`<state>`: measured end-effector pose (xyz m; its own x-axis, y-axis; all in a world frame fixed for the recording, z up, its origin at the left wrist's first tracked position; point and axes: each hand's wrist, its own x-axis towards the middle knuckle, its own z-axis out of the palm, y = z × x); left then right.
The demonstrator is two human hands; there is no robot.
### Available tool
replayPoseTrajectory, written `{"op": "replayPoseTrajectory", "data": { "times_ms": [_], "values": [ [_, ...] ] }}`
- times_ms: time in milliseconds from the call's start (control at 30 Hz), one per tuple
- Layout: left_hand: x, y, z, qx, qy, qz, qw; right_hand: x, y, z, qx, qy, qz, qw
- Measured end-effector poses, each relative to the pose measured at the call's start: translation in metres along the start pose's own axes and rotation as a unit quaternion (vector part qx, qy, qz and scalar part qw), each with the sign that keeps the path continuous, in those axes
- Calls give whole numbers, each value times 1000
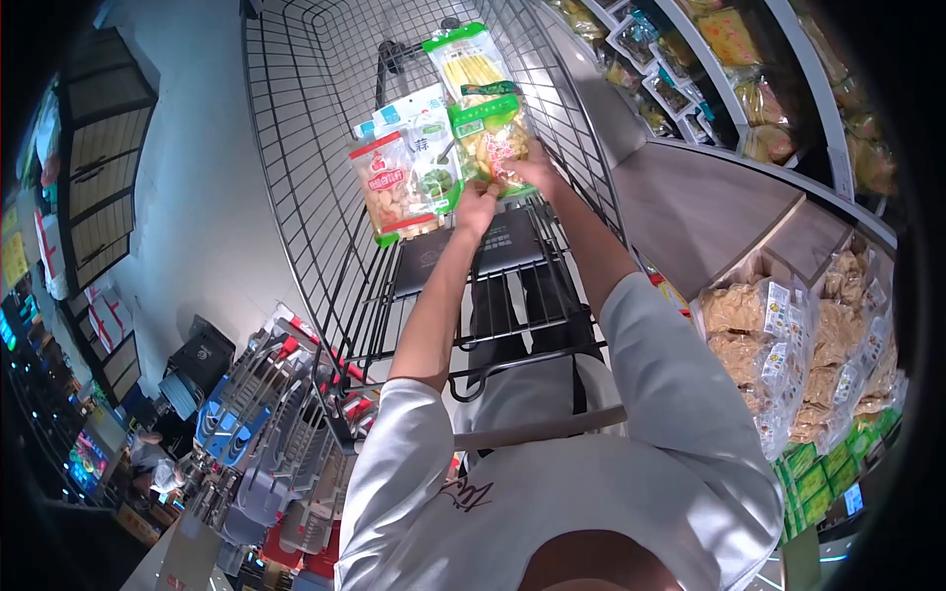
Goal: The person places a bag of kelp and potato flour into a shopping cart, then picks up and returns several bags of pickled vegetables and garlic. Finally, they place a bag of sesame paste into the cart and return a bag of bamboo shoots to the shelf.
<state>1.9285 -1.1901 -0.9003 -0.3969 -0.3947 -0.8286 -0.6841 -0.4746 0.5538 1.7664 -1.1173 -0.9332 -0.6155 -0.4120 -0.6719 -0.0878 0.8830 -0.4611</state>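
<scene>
Both my arms reach forward over a black wire shopping cart [315,167]. My left hand [477,209] grips the lower edge of a fan of snack packets: a red-topped packet of pale pieces [392,192] and a blue-and-white packet with green vegetables [426,148]. My right hand [537,169] holds a green-labelled packet of yellowish pieces [493,143], with a taller packet of yellow sticks [471,64] behind it. All the packets are held together above the cart's basket.
A shelf with bagged foods [690,59] runs along the upper right. Lower right, a bin holds packets of brown dried goods [818,355]. Stacked shopping baskets and carts [266,433] stand at the lower left on a pale floor.
</scene>
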Motion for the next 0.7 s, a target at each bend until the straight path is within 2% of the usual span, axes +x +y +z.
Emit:
{"op": "replayPoseTrajectory", "data": {
  "times_ms": [100,200,233,333,367,467,500,533,600,633,700],
  "values": [
    [-18,25,-1,-162,-1,-66,985,1,4,-8,108,-45,73,991],
    [-19,27,4,-130,-21,-34,991,0,-12,-4,-92,-14,61,994],
    [-21,27,6,-121,-28,-46,991,-21,-48,-16,-127,-44,122,983],
    [-25,21,10,-127,-36,-67,989,-26,-53,5,-119,8,110,987],
    [-20,17,9,-112,-43,-67,990,-26,-55,7,-118,-3,116,986],
    [-5,-6,10,-76,18,-21,997,-36,-52,21,-98,68,44,992],
    [-14,7,0,-72,28,-11,997,-55,-82,3,-99,41,65,992],
    [-16,11,-9,-53,57,46,996,-50,-75,8,32,-7,102,994],
    [-29,27,-23,-80,105,1,991,-45,-73,12,287,-104,162,938],
    [-27,27,-24,-137,125,-44,982,-46,-78,8,319,-118,182,922],
    [-33,30,-34,-108,122,-7,987,-53,-84,-4,339,-136,182,913]
  ]
}}
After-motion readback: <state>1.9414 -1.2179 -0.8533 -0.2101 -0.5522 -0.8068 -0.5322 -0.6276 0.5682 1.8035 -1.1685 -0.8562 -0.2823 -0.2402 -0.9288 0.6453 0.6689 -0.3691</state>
